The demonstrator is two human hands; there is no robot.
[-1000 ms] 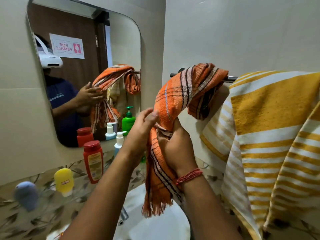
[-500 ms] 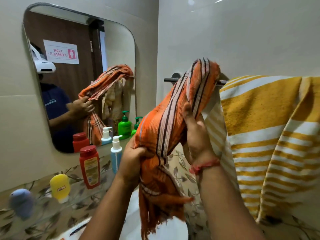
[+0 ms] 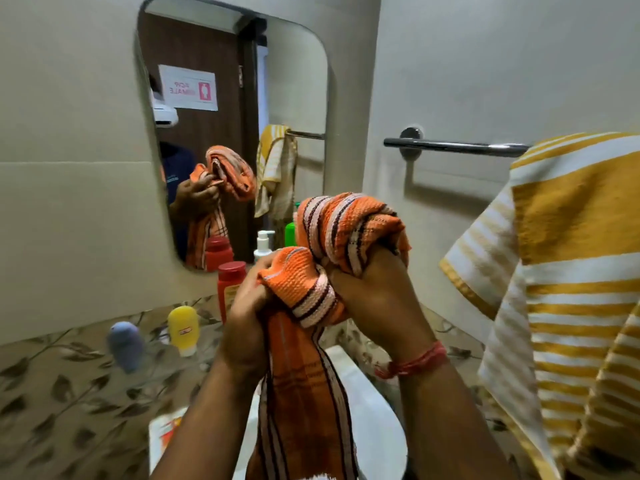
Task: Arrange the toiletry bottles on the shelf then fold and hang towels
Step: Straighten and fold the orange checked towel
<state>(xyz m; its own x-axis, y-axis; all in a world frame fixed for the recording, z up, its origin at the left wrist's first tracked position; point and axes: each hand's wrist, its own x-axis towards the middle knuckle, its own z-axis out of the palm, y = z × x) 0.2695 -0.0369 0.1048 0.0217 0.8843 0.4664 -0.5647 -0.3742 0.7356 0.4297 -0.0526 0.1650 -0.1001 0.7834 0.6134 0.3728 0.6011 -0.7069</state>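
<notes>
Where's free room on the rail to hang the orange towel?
Bare rail runs from the wall mount to the yellow striped towel. Rightward that towel covers it. Both hands grip the orange towel below.

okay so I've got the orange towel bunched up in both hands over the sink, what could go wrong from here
1. The orange towel is wadded between your left hand and right hand, so it may hang lumpy unless shaken out and folded first.
2. Its loose tail dangles toward the sink and could get wet.
3. The yellow striped towel covers much of the towel bar; swinging the orange one up could drag it off, or an elbow might knock the red bottle.
</notes>
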